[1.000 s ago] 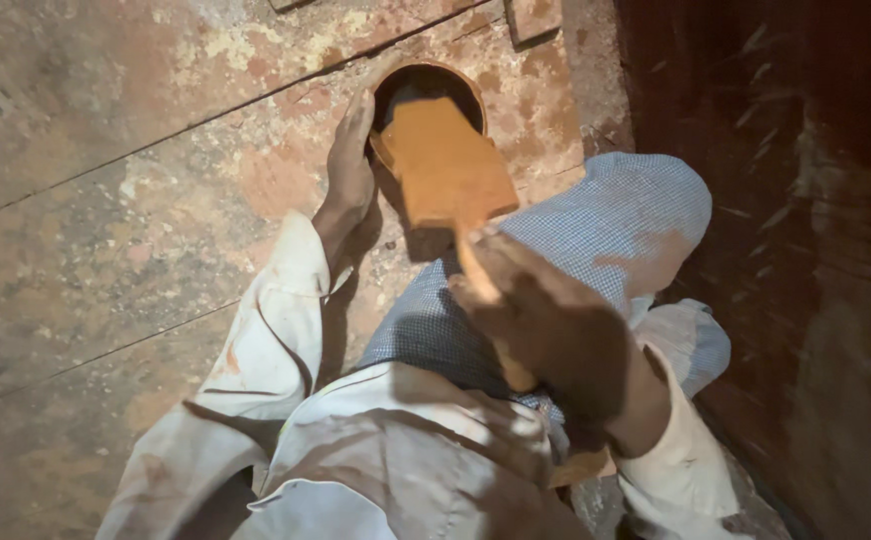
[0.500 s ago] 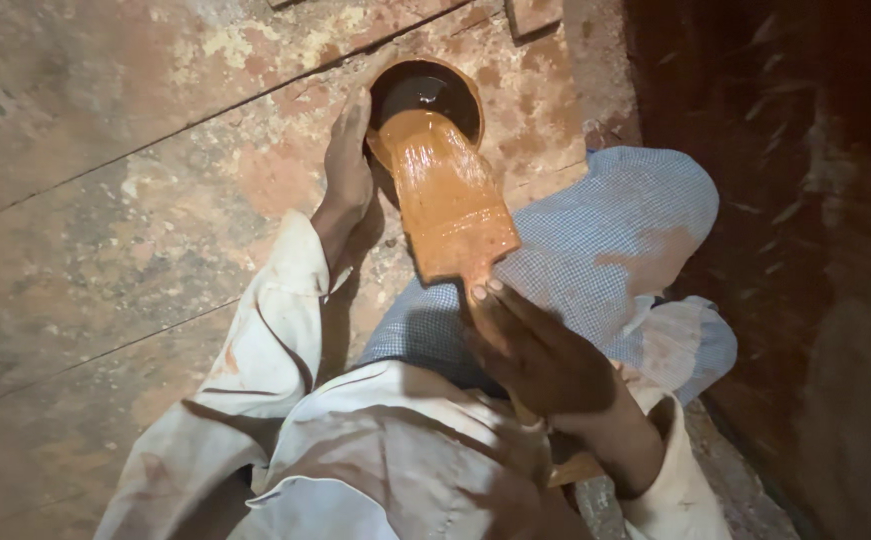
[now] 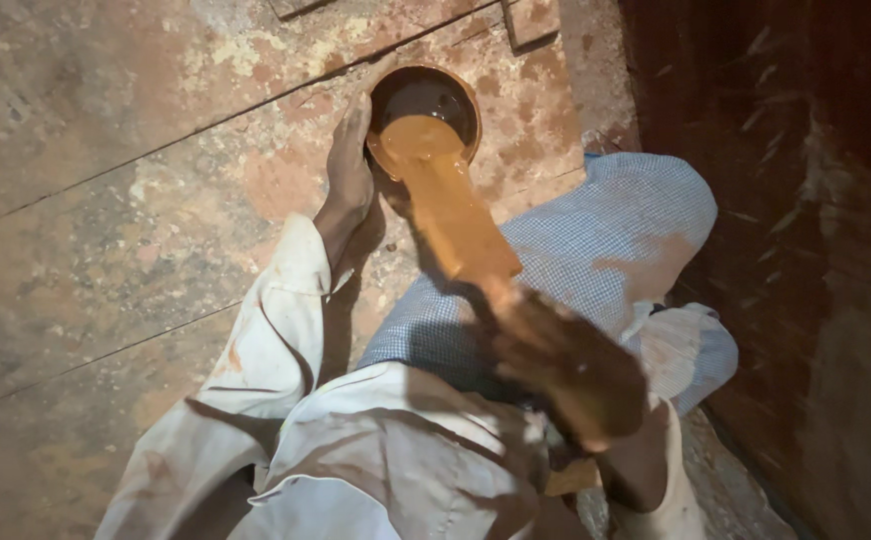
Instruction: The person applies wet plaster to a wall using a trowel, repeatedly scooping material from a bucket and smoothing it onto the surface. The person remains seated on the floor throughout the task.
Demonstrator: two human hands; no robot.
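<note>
Item: bowl (image 3: 426, 105), small, round, dark, on the stone floor (image 3: 106, 200) at the far end of the scene, rim up. Left hand (image 3: 349, 160) lies against its left wall, grip loosely cupped to it, steadying. Right hand (image 3: 571, 375), near and blurred, grip clenched on the handle end of a flat paddle (image 3: 451, 205) coated in wet orange-brown paste; the paddle's far end sits at the bowl's mouth. Handling, by judgement: bowl rigid, probably brittle, light enough to skid, best held by the outer wall; paddle stiff, its blade slick, so take it by the dry handle. Also present: checked cloth (image 3: 616, 230) over the knee, right.
</note>
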